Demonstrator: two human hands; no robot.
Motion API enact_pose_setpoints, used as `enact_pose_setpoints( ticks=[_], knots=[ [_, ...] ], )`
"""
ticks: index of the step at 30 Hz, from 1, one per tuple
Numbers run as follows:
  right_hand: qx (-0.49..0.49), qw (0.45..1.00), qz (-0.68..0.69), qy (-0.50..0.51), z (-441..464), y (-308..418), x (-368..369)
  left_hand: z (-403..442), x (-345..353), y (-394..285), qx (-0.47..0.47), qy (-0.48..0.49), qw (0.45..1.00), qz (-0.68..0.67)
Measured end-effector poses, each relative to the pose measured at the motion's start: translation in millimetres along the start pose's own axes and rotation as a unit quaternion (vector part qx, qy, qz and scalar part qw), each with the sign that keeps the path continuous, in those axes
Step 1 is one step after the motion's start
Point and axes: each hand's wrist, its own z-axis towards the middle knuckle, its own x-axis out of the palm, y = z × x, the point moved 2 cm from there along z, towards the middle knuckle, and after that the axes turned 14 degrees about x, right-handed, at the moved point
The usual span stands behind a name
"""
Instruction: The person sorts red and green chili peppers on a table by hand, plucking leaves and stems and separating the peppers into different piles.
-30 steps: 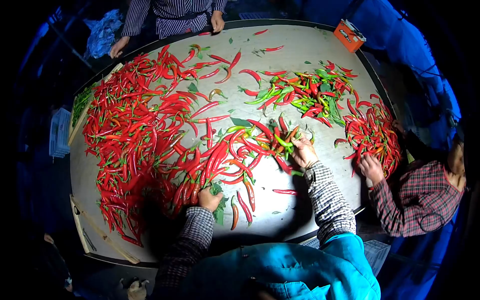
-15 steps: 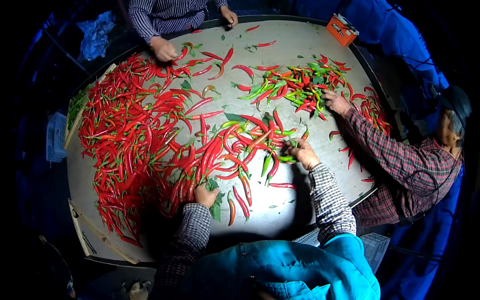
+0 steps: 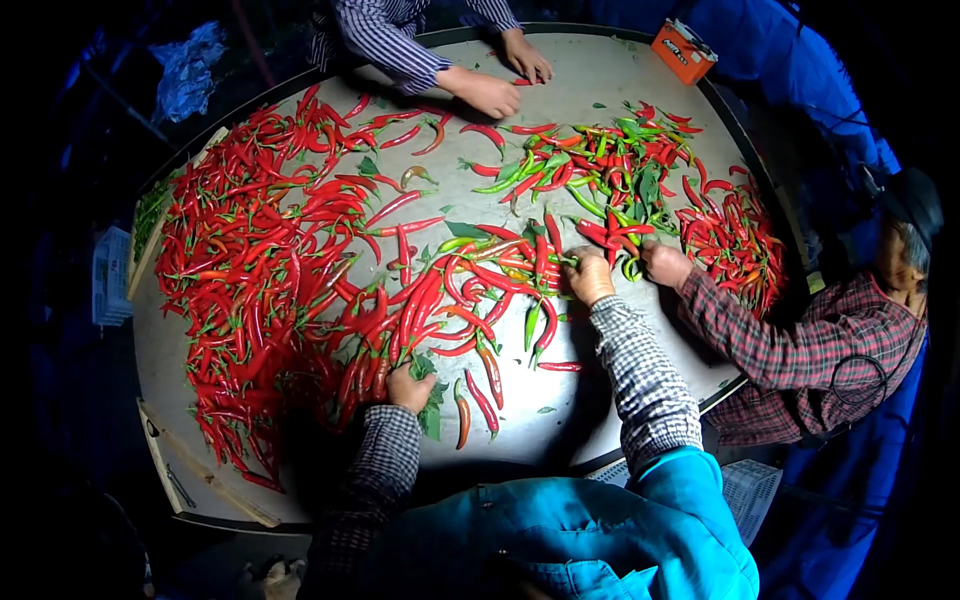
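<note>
Red peppers [image 3: 250,230] are heaped over the left of the pale table [image 3: 500,440] and trail toward its middle. My left hand [image 3: 408,388] is closed around green leaves [image 3: 432,410] at the near edge of that pile. Near the table's middle, my right hand [image 3: 591,276] is closed at the edge of a smaller cluster of red and green peppers [image 3: 535,260]; what its fingers hold is too small to tell. Two loose red peppers [image 3: 481,403] and an orange-brown one lie right of my left hand.
A co-worker's hand [image 3: 665,266] is just right of my right hand, by a mixed pepper pile [image 3: 610,160]. Another red heap [image 3: 735,240] lies at right. Across the table are another person's two hands [image 3: 490,95]. An orange box [image 3: 684,52] stands at the far right corner.
My right hand has moved slightly forward and left. My left hand has stayed on the leaves. The right co-worker's hand came nearer mine, and the far person's hands moved right.
</note>
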Motion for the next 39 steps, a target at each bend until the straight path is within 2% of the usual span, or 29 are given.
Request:
enact_pose_setpoints(
  ticks=[2,4,5,6,8,11,12,15,17,19,22,24,25,26,28,32,36,39],
  knots=[
    [0.053,0.997,-0.054,0.025,-2.5,5.1,3.3,-0.4,0.8,0.8,0.003,-0.003,1.000,0.003],
    [0.056,0.992,-0.058,0.099,-8.7,4.5,2.1,0.5,3.9,6.5,0.003,-0.008,1.000,0.009],
    [0.082,0.976,-0.075,0.185,-12.4,0.9,0.0,0.0,4.7,9.8,0.002,-0.011,1.000,0.015],
    [0.042,0.971,-0.078,0.224,-20.2,3.1,-8.3,-0.4,3.8,8.4,-0.001,-0.013,1.000,0.014],
    [0.023,0.944,-0.116,0.307,-34.1,13.2,-32.7,-0.2,2.2,3.2,0.002,-0.003,1.000,0.015],
    [0.151,0.896,0.028,0.417,-37.6,-8.1,-47.5,-0.4,1.3,1.0,0.005,-0.003,1.000,0.015],
    [0.156,0.892,0.083,0.416,-38.8,-6.2,-58.6,0.4,1.8,2.3,0.004,-0.003,1.000,0.015],
    [0.154,0.953,0.082,0.249,-34.6,-0.5,-80.2,-1.0,3.5,5.4,0.001,-0.007,1.000,0.015],
    [0.153,0.947,0.126,0.252,-38.2,2.0,-78.6,-0.7,3.0,4.6,-0.006,-0.007,1.000,0.001],
    [0.130,0.948,0.116,0.267,-50.9,25.3,-71.2,-0.6,4.2,7.7,0.009,-0.015,1.000,-0.001],
    [0.125,0.896,0.295,0.307,-73.3,37.4,-22.6,-1.7,5.0,8.2,0.007,-0.010,1.000,-0.018],
    [-0.093,0.945,0.136,0.282,-89.5,51.5,-9.5,-0.3,8.5,16.0,0.026,-0.025,0.999,0.013],
    [-0.138,0.951,-0.044,0.273,-97.8,59.4,-5.3,-0.2,6.8,12.9,0.026,-0.025,0.999,0.014],
    [-0.138,0.951,-0.044,0.273,-102.3,65.6,0.5,-0.5,5.3,9.4,0.027,-0.023,0.999,0.016],
    [-0.122,0.940,-0.220,0.230,-106.4,70.1,9.8,-1.3,5.4,8.4,0.030,-0.022,0.999,0.017],
    [-0.121,0.925,-0.266,0.244,-102.7,66.2,15.2,-1.5,6.4,11.2,0.028,-0.027,0.999,0.010],
    [-0.184,0.899,-0.285,0.277,-95.8,73.9,5.1,-0.2,2.7,3.4,0.013,-0.011,0.999,0.030],
    [-0.161,0.888,-0.332,0.275,-98.7,76.3,7.3,-0.7,2.5,2.5,0.009,-0.016,1.000,0.010]
  ],
)
